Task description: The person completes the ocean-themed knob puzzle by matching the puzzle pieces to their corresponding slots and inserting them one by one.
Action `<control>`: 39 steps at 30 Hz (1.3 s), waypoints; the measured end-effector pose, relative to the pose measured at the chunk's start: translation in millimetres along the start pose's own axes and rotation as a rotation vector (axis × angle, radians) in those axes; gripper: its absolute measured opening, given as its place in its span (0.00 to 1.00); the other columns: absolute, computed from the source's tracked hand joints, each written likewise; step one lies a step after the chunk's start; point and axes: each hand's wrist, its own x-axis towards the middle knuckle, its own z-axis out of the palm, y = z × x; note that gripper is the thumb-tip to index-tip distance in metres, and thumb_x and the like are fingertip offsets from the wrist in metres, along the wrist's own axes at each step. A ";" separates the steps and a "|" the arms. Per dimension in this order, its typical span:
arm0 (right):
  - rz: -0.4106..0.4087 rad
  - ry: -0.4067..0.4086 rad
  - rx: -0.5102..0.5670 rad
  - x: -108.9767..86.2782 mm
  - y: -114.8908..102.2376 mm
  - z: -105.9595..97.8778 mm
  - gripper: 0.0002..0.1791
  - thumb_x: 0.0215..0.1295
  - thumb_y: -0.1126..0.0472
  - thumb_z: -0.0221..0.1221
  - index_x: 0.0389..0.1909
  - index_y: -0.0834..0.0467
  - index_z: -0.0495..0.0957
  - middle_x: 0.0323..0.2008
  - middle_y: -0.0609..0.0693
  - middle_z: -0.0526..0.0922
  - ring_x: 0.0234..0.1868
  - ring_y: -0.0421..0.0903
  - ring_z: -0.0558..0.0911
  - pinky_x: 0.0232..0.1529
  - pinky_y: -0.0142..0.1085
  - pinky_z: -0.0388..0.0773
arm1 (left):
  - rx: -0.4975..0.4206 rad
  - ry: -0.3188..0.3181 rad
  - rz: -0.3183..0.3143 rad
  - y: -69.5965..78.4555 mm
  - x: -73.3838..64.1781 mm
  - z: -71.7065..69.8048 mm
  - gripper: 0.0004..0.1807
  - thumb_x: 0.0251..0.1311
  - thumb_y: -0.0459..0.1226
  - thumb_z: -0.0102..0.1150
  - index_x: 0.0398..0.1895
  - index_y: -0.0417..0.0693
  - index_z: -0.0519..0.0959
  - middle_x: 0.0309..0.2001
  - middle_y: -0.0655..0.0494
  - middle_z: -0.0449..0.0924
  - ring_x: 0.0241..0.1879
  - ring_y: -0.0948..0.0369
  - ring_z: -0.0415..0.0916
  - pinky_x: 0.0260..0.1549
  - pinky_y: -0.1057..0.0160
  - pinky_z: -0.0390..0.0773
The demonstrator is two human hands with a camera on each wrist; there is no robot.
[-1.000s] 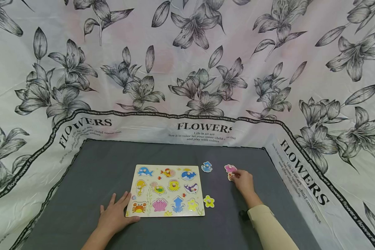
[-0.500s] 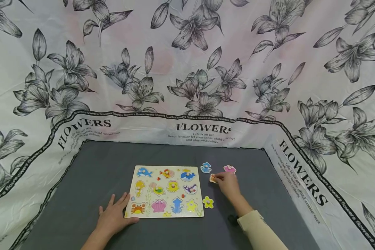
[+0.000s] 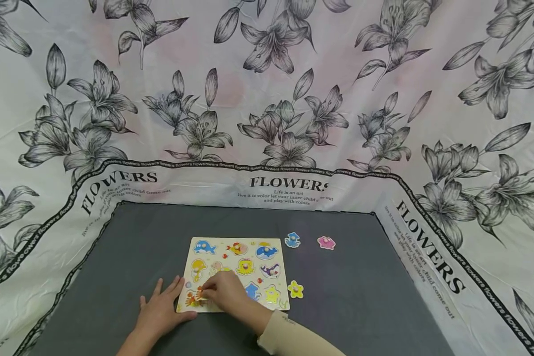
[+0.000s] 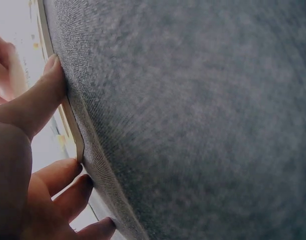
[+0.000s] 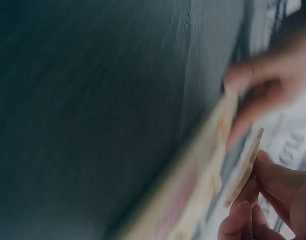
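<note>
A cream wooden puzzle board (image 3: 223, 242) with sea-animal pictures lies on the dark grey tablecloth. My left hand (image 3: 160, 306) rests at its near left corner; in the left wrist view the thumb (image 4: 50, 82) touches one edge and a fingertip the adjoining edge. My right hand (image 3: 229, 292) is above the board's lower left part, pinching an orange crab puzzle piece (image 3: 200, 292) over the printed crab picture (image 3: 190, 300). The right wrist view shows this thin piece (image 5: 247, 172) edge-on, tilted and apart from the board. The right hand hides some of the bottom row.
Right of the board lie a blue squid piece (image 3: 292, 240), a pink shell piece (image 3: 326, 243) and a yellow star piece (image 3: 295, 289). Flower-printed cloth (image 3: 196, 183) rises behind the table's far edge.
My right hand has carried the crab piece left, from beside the pink shell piece to over the board's lower left. The left hand has stayed at the corner.
</note>
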 end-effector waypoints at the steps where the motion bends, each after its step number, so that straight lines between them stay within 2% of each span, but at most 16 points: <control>1: -0.009 -0.014 -0.025 2.6 -4.7 7.8 0.04 0.61 0.55 0.71 0.34 0.50 0.92 0.29 0.35 0.89 0.29 0.23 0.78 0.34 0.20 0.75 | 0.000 0.002 0.003 0.0 0.0 -0.1 0.65 0.36 0.72 0.70 0.77 0.49 0.64 0.77 0.44 0.60 0.76 0.30 0.45 0.59 0.15 0.45; 5: -0.029 -0.036 -0.129 10.5 -14.3 28.1 0.03 0.59 0.55 0.73 0.32 0.48 0.92 0.27 0.34 0.88 0.29 0.24 0.78 0.34 0.19 0.74 | -0.003 0.015 0.019 0.0 -0.4 1.0 0.64 0.36 0.71 0.71 0.77 0.49 0.64 0.76 0.45 0.61 0.76 0.30 0.46 0.59 0.15 0.45; 10: 0.023 -0.066 -0.155 17.9 -20.4 34.4 0.02 0.59 0.55 0.73 0.29 0.48 0.91 0.23 0.34 0.85 0.25 0.28 0.73 0.31 0.21 0.72 | -0.005 0.034 0.022 -0.7 -1.3 0.3 0.64 0.36 0.70 0.72 0.77 0.48 0.64 0.76 0.45 0.62 0.76 0.30 0.46 0.59 0.15 0.45; 13: 0.019 -0.093 -0.161 19.4 -20.7 35.5 0.02 0.60 0.55 0.72 0.31 0.49 0.90 0.23 0.35 0.82 0.24 0.30 0.71 0.30 0.21 0.70 | -0.002 0.039 0.023 -1.5 -1.1 0.1 0.63 0.37 0.70 0.73 0.76 0.48 0.65 0.76 0.45 0.62 0.76 0.30 0.46 0.59 0.15 0.46; 17: -0.026 -0.141 -0.097 19.2 -12.9 27.5 0.08 0.62 0.55 0.71 0.40 0.51 0.89 0.28 0.39 0.82 0.27 0.30 0.71 0.30 0.22 0.70 | 0.000 0.032 0.012 -2.5 -1.2 1.5 0.64 0.36 0.70 0.72 0.76 0.48 0.65 0.76 0.44 0.62 0.76 0.30 0.46 0.59 0.15 0.45; 19: -0.034 -0.119 -0.034 17.7 -2.3 16.1 0.11 0.63 0.55 0.70 0.45 0.52 0.89 0.33 0.41 0.83 0.30 0.31 0.74 0.32 0.22 0.72 | -0.001 0.024 0.001 -2.4 -1.4 2.5 0.64 0.36 0.71 0.72 0.77 0.48 0.64 0.76 0.44 0.61 0.76 0.30 0.45 0.59 0.15 0.44; 21: -0.007 -0.044 0.030 15.9 15.4 -1.5 0.12 0.65 0.56 0.68 0.48 0.53 0.88 0.37 0.43 0.85 0.33 0.33 0.78 0.33 0.24 0.76 | -0.005 0.016 -0.009 -1.9 -1.7 3.7 0.65 0.36 0.71 0.72 0.77 0.48 0.64 0.76 0.44 0.61 0.76 0.30 0.44 0.60 0.15 0.44; 23: 0.037 0.078 0.075 14.5 42.6 -24.9 0.12 0.67 0.57 0.67 0.48 0.55 0.87 0.38 0.46 0.86 0.35 0.37 0.81 0.34 0.27 0.78 | -0.012 0.016 -0.014 -0.9 -2.0 4.5 0.65 0.36 0.71 0.72 0.77 0.48 0.63 0.77 0.44 0.60 0.76 0.31 0.44 0.60 0.16 0.43; 25: 0.073 0.221 0.093 12.0 78.7 -52.5 0.10 0.67 0.60 0.66 0.47 0.58 0.87 0.39 0.50 0.86 0.37 0.43 0.83 0.35 0.32 0.80 | -0.018 0.018 -0.013 -0.1 -2.2 4.9 0.65 0.37 0.71 0.72 0.77 0.48 0.63 0.77 0.44 0.60 0.76 0.30 0.44 0.60 0.16 0.43; 28: 0.172 0.425 0.049 3.8 140.9 -95.0 0.10 0.66 0.63 0.66 0.46 0.62 0.86 0.38 0.55 0.87 0.37 0.49 0.85 0.36 0.40 0.83 | -0.019 0.020 -0.011 -0.1 -2.4 4.4 0.64 0.37 0.70 0.73 0.77 0.47 0.63 0.77 0.44 0.61 0.76 0.30 0.44 0.60 0.16 0.43; 31: 0.326 0.542 -0.035 -11.5 195.8 -131.1 0.12 0.67 0.65 0.65 0.49 0.64 0.85 0.41 0.60 0.87 0.41 0.55 0.85 0.40 0.48 0.84 | -0.015 0.024 -0.007 -1.0 -1.9 3.0 0.64 0.37 0.69 0.73 0.77 0.47 0.63 0.77 0.44 0.61 0.76 0.30 0.44 0.60 0.15 0.43; 34: 0.471 0.532 -0.081 -28.0 234.7 -154.1 0.16 0.69 0.65 0.63 0.54 0.67 0.82 0.46 0.65 0.86 0.45 0.60 0.85 0.44 0.53 0.83 | -0.014 0.031 0.000 -2.1 -0.8 2.1 0.64 0.36 0.70 0.73 0.77 0.47 0.64 0.77 0.44 0.61 0.76 0.30 0.44 0.60 0.15 0.43; 36: 0.550 0.483 -0.077 -35.9 250.4 -162.0 0.17 0.69 0.64 0.62 0.56 0.67 0.82 0.49 0.66 0.85 0.49 0.62 0.84 0.47 0.54 0.82 | -0.013 0.037 0.007 -2.3 0.1 1.3 0.65 0.36 0.70 0.73 0.77 0.48 0.64 0.77 0.44 0.61 0.76 0.30 0.44 0.60 0.15 0.43; 39: 0.610 0.417 -0.065 -41.9 265.1 -163.1 0.17 0.69 0.63 0.64 0.55 0.67 0.83 0.48 0.64 0.87 0.51 0.62 0.83 0.49 0.53 0.81 | -0.024 0.030 0.004 -3.0 -0.8 1.9 0.65 0.35 0.70 0.73 0.77 0.48 0.64 0.76 0.44 0.61 0.76 0.30 0.44 0.60 0.15 0.43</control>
